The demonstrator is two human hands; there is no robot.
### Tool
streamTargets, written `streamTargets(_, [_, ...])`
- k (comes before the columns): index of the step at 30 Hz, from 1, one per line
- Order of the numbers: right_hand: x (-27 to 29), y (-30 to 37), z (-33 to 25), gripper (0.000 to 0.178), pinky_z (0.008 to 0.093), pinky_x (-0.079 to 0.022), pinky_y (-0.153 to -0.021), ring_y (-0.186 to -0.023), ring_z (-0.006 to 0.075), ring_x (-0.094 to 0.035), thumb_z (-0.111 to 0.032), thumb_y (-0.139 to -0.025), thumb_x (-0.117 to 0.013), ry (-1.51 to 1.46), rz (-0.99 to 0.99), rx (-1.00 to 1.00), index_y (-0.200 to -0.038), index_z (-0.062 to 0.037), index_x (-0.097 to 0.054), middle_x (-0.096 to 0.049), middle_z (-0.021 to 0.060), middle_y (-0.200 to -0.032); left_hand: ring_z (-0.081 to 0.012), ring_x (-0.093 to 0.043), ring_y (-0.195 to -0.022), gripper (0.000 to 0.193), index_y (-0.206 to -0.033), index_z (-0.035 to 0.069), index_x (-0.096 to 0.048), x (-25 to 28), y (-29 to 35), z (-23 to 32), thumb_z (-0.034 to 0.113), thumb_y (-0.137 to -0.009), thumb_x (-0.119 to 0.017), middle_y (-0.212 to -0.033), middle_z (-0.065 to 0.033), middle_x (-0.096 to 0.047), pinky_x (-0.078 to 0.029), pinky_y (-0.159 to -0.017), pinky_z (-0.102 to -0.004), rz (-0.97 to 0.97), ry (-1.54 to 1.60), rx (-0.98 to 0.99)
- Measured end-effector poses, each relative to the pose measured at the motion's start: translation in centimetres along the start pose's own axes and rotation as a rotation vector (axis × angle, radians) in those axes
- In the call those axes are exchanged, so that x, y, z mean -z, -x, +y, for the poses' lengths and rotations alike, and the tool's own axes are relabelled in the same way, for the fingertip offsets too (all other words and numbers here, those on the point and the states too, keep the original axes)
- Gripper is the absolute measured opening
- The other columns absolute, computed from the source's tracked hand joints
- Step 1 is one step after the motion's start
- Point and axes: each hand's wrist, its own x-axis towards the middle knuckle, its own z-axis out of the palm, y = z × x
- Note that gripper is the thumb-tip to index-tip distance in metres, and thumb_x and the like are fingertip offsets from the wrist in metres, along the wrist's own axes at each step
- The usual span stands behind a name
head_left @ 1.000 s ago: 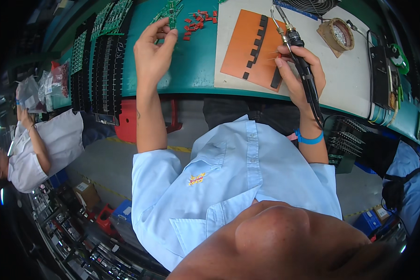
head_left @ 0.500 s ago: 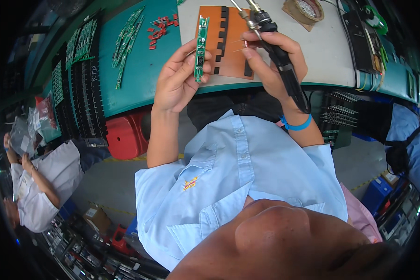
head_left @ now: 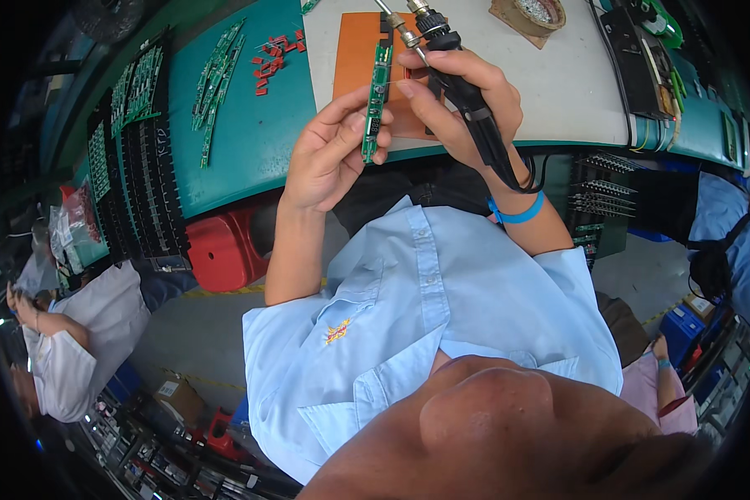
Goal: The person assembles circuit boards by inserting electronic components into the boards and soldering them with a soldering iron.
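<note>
While the left hand (head_left: pixel 329 158) pinches a narrow green circuit board (head_left: pixel 377 108) between thumb and fingers, the right hand (head_left: pixel 502 96) is closed around a soldering iron (head_left: pixel 477 121). Circuit board is up in the air over the near part of an orange mat (head_left: pixel 354 62), long axis running away from the wearer, top end leaning a bit right. Small black display on its lower half, faces up.

Iron: black handle lies across the right palm, metal end points away and left, tip cut off by the top edge. Right thumb and forefinger also come together by the circuit board, with a thin wire lead (head_left: pixel 395 82) between them and it. Contact with the board: can't tell. Blue band (head_left: pixel 521 210) on the right wrist.

Orange mat sits on a pale sheet (head_left: pixel 558 104), which covers part of the green bench (head_left: pixel 258 162). Left of the sheet, a loose pile of small red parts (head_left: pixel 268 68); further left, a bunch of similar green boards (head_left: pixel 217 79), then black racks (head_left: pixel 152 179) at the bench's left end. Far right side: round tin (head_left: pixel 540 12) of shiny bits on a brown base, then a black box (head_left: pixel 633 58).

Off the bench: red stool (head_left: pixel 225 250) at left, co-worker in white (head_left: pixel 100 333) beyond it.
</note>
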Motion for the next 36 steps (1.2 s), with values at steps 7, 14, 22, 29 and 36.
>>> streamTargets(7, [0.1,0.0,0.2,0.048,0.0239,-0.056,-0.062,-0.077,0.0159,-0.071,0.005,-0.08,-0.08,-0.002,-0.017,-0.006,-0.121,-0.0035,-0.057,-0.076,0.0165,-0.106,-0.0212,-0.066,-0.092,0.042,-0.144,-0.004,-0.048,-0.4,0.0,0.0,0.004,-0.103,-0.055,-0.117,-0.0191,-0.066,-0.054,-0.071,-0.0286,0.005,-0.016,0.022])
streamTargets(14, [0.2,0.0,0.1,0.049,0.0251,-0.057,-0.062,-0.078,0.0176,-0.072,0.005,-0.079,-0.081,0.01,-0.01,0.017,-0.121,-0.0032,-0.057,-0.076,0.0175,-0.105,-0.0213,-0.067,-0.092,0.042,-0.143,-0.004,-0.048,-0.6,-0.1,0.0,0.003,-0.103,-0.055,-0.117,-0.0191,-0.066,-0.055,-0.072,-0.0285,0.002,-0.008,0.012])
streamTargets(22, [0.0,0.2,-0.2,0.047,0.0255,-0.058,-0.065,-0.079,0.0191,-0.072,0.008,-0.077,-0.08,-0.007,0.015,-0.014,-0.119,-0.0039,-0.061,-0.076,0.0156,-0.102,-0.0201,-0.065,-0.09,0.043,-0.143,-0.004,-0.049,-1.2,0.0,0.0,0.004,-0.102,-0.056,-0.118,-0.0194,-0.065,-0.054,-0.07,-0.0277,0.036,-0.105,0.031])
streamTargets(29, [0.6,0.1,0.5,0.051,0.0281,-0.061,-0.069,-0.086,0.0233,-0.075,0.008,-0.078,-0.081,0.038,-0.056,0.031,-0.12,-0.0048,-0.057,-0.075,0.0198,-0.105,-0.0201,-0.068,-0.092,0.041,-0.142,-0.004,-0.05,-1.2,-0.2,-0.3,0.002,-0.102,-0.056,-0.116,-0.0188,-0.067,-0.055,-0.074,-0.0276,0.002,-0.116,-0.017])
streamTargets(36, [-0.3,1.2,-0.1,0.045,0.0251,-0.057,-0.065,-0.077,0.0178,-0.071,0.007,-0.075,-0.082,-0.016,0.077,-0.016,-0.115,-0.0028,-0.063,-0.076,0.0141,-0.102,-0.018,-0.065,-0.094,0.043,-0.141,-0.004,-0.05,-2.0,-0.6,-0.7,0.0,-0.099,-0.06,-0.116,-0.0164,-0.066,-0.054,-0.078,-0.0267,0.035,-0.165,-0.074])
